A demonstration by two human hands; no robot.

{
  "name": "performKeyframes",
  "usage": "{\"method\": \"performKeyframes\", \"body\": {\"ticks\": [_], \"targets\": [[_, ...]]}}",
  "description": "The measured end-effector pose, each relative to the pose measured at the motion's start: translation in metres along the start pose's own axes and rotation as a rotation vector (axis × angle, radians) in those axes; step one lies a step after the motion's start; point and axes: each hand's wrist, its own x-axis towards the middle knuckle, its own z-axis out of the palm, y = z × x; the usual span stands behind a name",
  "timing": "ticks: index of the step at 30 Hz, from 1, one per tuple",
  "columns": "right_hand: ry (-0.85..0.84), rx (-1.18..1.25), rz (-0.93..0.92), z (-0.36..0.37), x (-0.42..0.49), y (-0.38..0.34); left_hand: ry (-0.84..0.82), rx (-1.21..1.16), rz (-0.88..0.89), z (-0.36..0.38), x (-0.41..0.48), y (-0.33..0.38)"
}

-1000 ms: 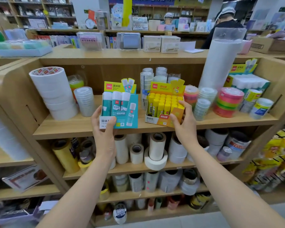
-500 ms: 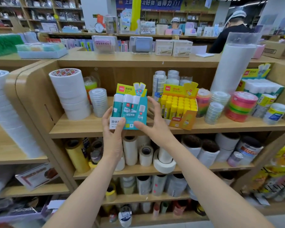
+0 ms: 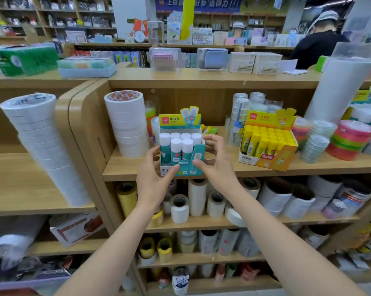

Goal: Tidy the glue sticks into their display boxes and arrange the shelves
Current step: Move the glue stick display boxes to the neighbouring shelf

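Observation:
A teal display box (image 3: 198,155) of white-capped glue sticks (image 3: 176,144) stands at the front edge of the wooden shelf (image 3: 133,169). My left hand (image 3: 153,178) grips its lower left corner, thumb across the front. My right hand (image 3: 215,162) holds its right side, thumb on the front and fingers curled behind. A yellow display box (image 3: 268,161) filled with yellow glue sticks (image 3: 265,138) stands on the same shelf to the right, untouched. A few loose yellow sticks (image 3: 209,130) lie behind the teal box.
A tall stack of white tape rolls (image 3: 126,122) stands left of the teal box, clear tape stacks (image 3: 241,116) and coloured tape rolls (image 3: 351,139) to the right. Paper rolls (image 3: 196,196) fill the shelf below. A person in black (image 3: 317,47) stands behind the counter.
My right hand left the yellow box and moved left onto the teal box. The teal box now stands more upright, held between both hands. The view shifted right and closer.

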Motion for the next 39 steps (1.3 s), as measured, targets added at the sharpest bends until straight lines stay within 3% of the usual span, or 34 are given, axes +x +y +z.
{"method": "performKeyframes", "body": {"ticks": [12,16,19,22,26,30,34,39], "targets": [[-0.036,-0.062,0.007,0.045,0.027,0.004,0.113,0.213,0.01,-0.023,0.021,-0.02],[-0.108,0.036,-0.001,0.034,0.029,0.001,0.13,0.219,-0.003,-0.015,0.023,-0.019],[-0.003,-0.003,-0.004,0.015,0.034,0.01,0.169,0.216,0.03,-0.01,0.02,-0.019],[0.1,-0.211,-0.028,-0.001,0.053,0.026,0.217,0.232,0.084,-0.003,0.019,-0.015],[-0.027,-0.583,0.035,-0.005,0.084,0.043,0.204,0.269,0.108,0.008,0.019,-0.01],[-0.186,-0.767,0.144,-0.002,0.111,0.057,0.232,0.309,0.093,0.013,0.019,-0.011],[-0.353,-0.899,0.23,0.006,0.127,0.072,0.236,0.297,0.063,0.014,0.02,-0.013],[-0.438,-0.843,0.093,0.006,0.118,0.071,0.251,0.305,0.075,0.019,0.022,-0.017]]}}
